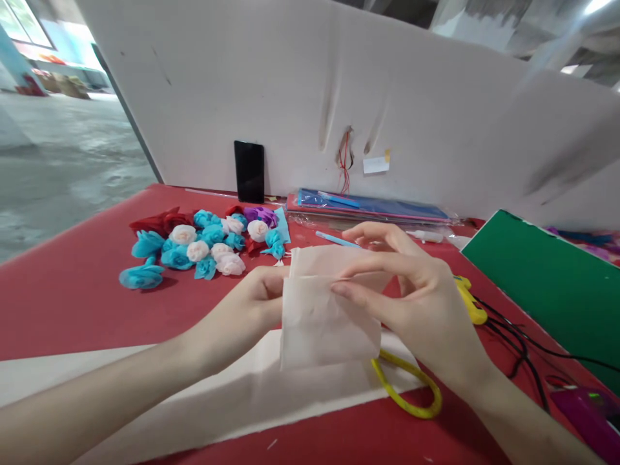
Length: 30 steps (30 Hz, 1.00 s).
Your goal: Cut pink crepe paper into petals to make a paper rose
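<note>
Both my hands hold up a pale pink piece of thin cloth (320,323) above the red table (72,297). My left hand (254,300) pinches its left edge, fingers closed behind the sheet. On the right side, my right hand (411,290) grips the folded top part between thumb and fingers. Under the hands lies a larger strip of the same pale material (217,400). A yellow loop-handled tool (411,394) lies just below my right wrist.
A heap of small blue, white, red and purple cloth flowers (203,245) lies at the back left. A black phone (248,171) leans on the white partition. Coloured sheets in a plastic pack (368,206), a green board (552,284), a yellow glue gun (469,300) and black cables (518,342) are on the right.
</note>
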Tool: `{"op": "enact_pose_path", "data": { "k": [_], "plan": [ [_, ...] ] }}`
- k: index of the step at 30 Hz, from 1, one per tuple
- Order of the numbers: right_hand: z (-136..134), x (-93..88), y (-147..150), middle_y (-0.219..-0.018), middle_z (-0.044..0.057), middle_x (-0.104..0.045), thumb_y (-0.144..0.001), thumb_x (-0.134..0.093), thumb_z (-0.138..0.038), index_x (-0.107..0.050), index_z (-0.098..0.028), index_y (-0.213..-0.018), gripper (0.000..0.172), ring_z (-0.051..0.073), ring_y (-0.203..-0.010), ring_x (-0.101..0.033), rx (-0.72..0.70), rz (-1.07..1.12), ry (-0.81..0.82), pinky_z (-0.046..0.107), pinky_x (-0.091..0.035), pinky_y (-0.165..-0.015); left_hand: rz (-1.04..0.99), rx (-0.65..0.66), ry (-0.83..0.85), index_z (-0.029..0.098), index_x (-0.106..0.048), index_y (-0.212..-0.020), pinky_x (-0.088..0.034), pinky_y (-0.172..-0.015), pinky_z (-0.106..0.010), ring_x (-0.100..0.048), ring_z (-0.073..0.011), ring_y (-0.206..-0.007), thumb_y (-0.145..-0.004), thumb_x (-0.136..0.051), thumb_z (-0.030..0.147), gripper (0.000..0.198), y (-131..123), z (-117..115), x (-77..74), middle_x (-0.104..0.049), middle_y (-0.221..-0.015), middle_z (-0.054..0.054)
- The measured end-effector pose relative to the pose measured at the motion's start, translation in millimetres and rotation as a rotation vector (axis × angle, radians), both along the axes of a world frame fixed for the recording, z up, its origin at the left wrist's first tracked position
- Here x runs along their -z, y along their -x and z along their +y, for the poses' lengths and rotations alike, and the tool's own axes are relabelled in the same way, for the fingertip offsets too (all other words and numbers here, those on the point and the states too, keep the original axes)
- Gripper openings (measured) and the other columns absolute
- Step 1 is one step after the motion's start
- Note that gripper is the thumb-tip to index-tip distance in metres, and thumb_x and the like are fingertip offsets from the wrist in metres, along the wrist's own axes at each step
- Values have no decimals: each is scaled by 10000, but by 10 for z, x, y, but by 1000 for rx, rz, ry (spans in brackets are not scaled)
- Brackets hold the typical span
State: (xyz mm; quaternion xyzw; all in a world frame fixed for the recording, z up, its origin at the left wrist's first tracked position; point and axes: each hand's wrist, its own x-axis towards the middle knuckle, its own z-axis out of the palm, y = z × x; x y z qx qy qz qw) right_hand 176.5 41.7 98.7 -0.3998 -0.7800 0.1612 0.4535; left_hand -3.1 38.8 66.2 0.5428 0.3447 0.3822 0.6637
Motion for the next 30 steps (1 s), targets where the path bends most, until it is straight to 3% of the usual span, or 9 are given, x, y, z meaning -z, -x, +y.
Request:
{"op": "enact_pose_path", "data": {
  "k": [6,12,17,23,26,30],
  "plan": [
    [-18,-40,-9,-876,-16,-603,-727,-708,-164,-685,-204,-714,47,97,-808,-588,-21,96,17,236,-517,-767,-6,-6,-18,194,-702,-690,-468,-586,-146,-582,-105,-622,-760,-628,165,106,-8,-58,-18,-663,-624,35],
    [-48,-67,-20,-854,-30,-605,-710,-708,-141,-684,-202,-687,70,70,-731,-572,8,49,-25,199,-517,-742,34,-33,-39,182,-679,-609,-432,-530,-156,-498,-88,-537,-751,-631,187,150,13,-74,-15,-612,-568,40],
    [-60,-68,-9,-813,-27,-618,-708,-706,-117,-683,-188,-686,77,72,-767,-583,-10,64,-37,160,-515,-722,27,-31,-56,186,-694,-628,-418,-514,-141,-495,-80,-523,-752,-626,176,142,-9,-64,-41,-620,-554,42],
    [-74,-55,-5,-774,-38,-614,-712,-704,-114,-676,-191,-675,90,73,-754,-573,0,77,-33,164,-505,-707,67,-86,-45,205,-706,-649,-479,-572,-170,-599,-148,-644,-729,-636,190,108,-4,-77,-23,-640,-545,21],
    [-67,-51,3,-768,-41,-599,-720,-699,-119,-673,-197,-693,86,72,-712,-560,6,103,24,186,-496,-689,54,-69,-43,214,-711,-667,-467,-543,-168,-582,-125,-575,-733,-631,199,105,2,-86,7,-642,-547,38],
    [-42,-60,-20,-910,-7,-575,-727,-696,-132,-673,-204,-710,78,115,-854,-558,20,119,1,257,-472,-797,-9,-71,-17,200,-715,-696,-490,-578,-182,-610,-119,-574,-758,-628,201,107,7,-66,24,-673,-591,38]
  ]
}}
